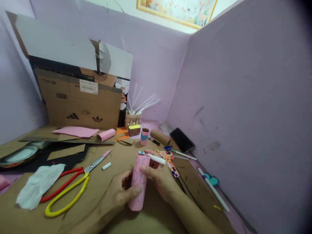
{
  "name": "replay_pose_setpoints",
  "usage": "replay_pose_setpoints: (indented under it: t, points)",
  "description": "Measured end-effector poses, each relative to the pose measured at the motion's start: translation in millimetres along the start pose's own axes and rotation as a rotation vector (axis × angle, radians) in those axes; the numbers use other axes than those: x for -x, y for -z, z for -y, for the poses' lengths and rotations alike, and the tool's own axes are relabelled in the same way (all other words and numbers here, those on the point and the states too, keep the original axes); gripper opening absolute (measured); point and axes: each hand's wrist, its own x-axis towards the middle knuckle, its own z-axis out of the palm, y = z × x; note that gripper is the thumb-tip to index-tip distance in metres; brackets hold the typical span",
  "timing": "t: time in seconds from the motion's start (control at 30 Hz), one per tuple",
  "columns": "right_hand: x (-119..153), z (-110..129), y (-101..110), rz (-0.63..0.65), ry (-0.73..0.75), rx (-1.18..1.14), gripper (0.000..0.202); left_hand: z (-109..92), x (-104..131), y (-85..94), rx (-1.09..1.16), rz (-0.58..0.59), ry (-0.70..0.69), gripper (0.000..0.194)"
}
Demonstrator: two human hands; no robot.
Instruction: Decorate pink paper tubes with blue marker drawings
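A pink paper-covered tube with blue loops drawn on it stands tilted between my two hands. My left hand is wrapped round its lower left side, thumb across the front. My right hand grips the upper right side with its thumb on the paper. A white marker with a blue tip lies between the fingers of that same hand, across the tube's top. On the cardboard to the left is a small white cap. Some fingers are hidden behind the tube.
Large scissors with red and yellow handles lie left, beside a crumpled tissue. Behind are a pink roll, a short pink tube and a cardboard box. A phone and a white stick lie along the right wall.
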Motion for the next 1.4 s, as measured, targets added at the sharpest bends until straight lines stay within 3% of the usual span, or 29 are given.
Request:
replay_pose_setpoints:
  t: [0.27, 0.43, 0.5, 0.73, 0.83, 1.07, 1.4]
  points:
    - [-1.2, -6.7, -2.2, -0.035, 0.059, 0.184, 0.04, 2.2, -1.3, 2.8, 0.079, -0.071, 0.189, 0.029]
    - [-10.9, 15.7, 16.6, -0.3, 0.266, 0.211, 0.031, -4.3, -2.0, 2.6, 0.191, -0.154, 0.229, 0.033]
    - [-10.1, 21.9, 20.5, -0.326, 0.333, 0.188, 0.031, -5.4, -2.5, 2.6, 0.196, -0.14, 0.237, 0.036]
    - [7.6, 10.1, 14.2, -0.112, 0.53, 0.44, 0.023, -5.8, -3.9, 2.7, 0.171, -0.112, 0.241, 0.037]
    - [9.7, 5.4, 15.2, -0.053, 0.545, 0.528, 0.016, -4.3, -4.3, 1.9, 0.161, -0.109, 0.216, 0.036]
    - [7.1, 2.8, 19.0, -0.063, 0.562, 0.669, 0.012, -0.3, -4.5, 1.7, 0.113, -0.109, 0.192, 0.023]
    - [5.0, -0.2, 20.6, -0.037, 0.591, 0.719, 0.013, -2.8, -6.2, -0.2, 0.115, -0.119, 0.198, 0.031]
